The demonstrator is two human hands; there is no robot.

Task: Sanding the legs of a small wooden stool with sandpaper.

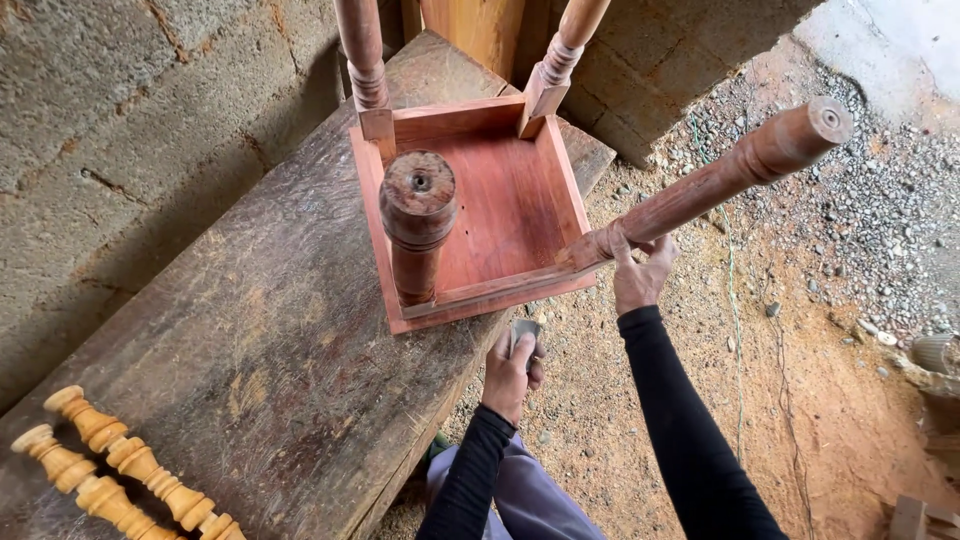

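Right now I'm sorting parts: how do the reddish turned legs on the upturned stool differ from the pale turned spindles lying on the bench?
The reddish turned legs are stained dark red; the pale turned spindles are light yellow wood. The legs are fixed to the stool, pointing upward; the spindles lie loose and flat. Both are turned wood.

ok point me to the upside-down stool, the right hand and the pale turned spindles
upside-down stool (pixel 505 205), head view, on the reddish underside of its seat
right hand (pixel 640 275), head view, on the back of the hand gripping a stool leg
pale turned spindles (pixel 110 470), head view, on the middle of the pair on the bench
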